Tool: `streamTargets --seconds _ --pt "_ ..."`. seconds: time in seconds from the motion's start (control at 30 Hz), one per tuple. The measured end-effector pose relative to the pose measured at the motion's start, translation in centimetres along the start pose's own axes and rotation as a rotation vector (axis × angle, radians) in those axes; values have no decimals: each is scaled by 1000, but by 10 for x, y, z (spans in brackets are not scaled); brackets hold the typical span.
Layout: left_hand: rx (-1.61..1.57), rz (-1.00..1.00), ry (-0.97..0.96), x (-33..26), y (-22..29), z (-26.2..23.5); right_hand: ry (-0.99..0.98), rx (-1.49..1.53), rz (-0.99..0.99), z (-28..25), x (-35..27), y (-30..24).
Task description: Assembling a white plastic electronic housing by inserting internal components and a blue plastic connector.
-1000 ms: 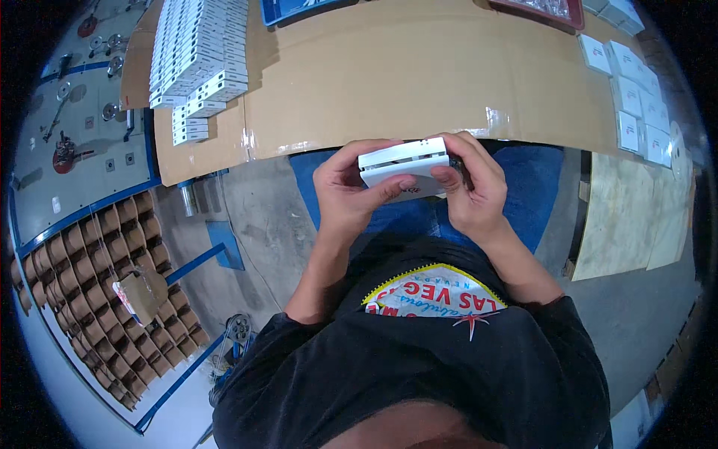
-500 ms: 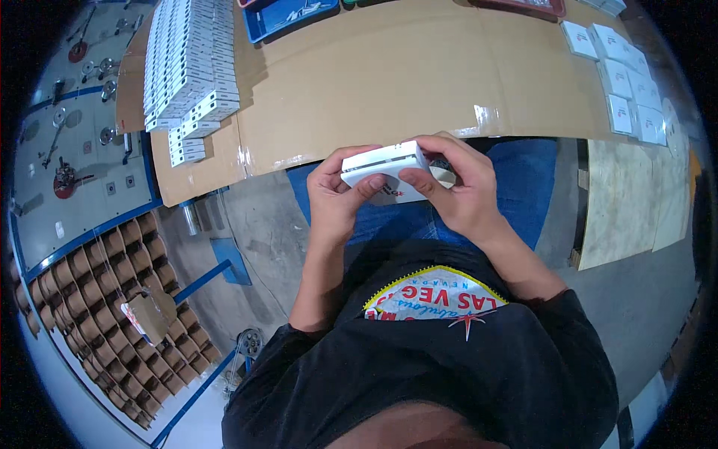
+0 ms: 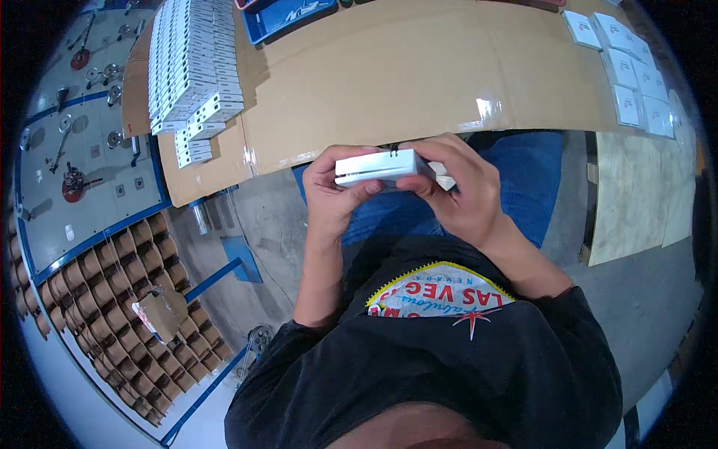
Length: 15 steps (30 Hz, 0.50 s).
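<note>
Over my lap, just off the table's near edge, I hold a small white cardboard box point(image 3: 383, 164) level between both hands. My left hand point(image 3: 330, 193) grips its left end, thumb on the near side and fingers behind. Round the right end closes my right hand point(image 3: 469, 191), thumb low on the near side. A thin dark gap runs along the box's side between lid and base; it shows at the left and narrows out toward the right. Below my right palm a pale object point(image 3: 444, 181) shows partly; its kind I cannot make out.
A cardboard-covered table point(image 3: 359, 90) lies ahead. Tall stacks of white boxes point(image 3: 191, 71) stand at its left, several flat white boxes point(image 3: 632, 75) at its far right. A blue tray point(image 3: 288, 16) holds small white pieces. Lower left is a divided cardboard carton point(image 3: 112, 322).
The box has tipped so that its printed face is out of sight and its side faces me. The gap under the lid has become narrower, most of all at the right end.
</note>
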<state>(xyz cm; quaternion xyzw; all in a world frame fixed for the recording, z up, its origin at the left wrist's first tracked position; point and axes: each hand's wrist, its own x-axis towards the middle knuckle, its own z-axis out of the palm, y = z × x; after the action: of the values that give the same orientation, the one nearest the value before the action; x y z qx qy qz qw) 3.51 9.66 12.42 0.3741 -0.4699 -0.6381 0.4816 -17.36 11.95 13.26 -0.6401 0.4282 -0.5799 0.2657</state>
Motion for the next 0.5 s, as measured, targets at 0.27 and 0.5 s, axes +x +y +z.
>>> streamTargets --seconds 0.27,0.5 --pt "-289 -117 139 1 -11 -1 -155 78 329 -4 6 -10" --pt "29 12 -15 16 -4 -12 -177 180 446 -10 3 -7"
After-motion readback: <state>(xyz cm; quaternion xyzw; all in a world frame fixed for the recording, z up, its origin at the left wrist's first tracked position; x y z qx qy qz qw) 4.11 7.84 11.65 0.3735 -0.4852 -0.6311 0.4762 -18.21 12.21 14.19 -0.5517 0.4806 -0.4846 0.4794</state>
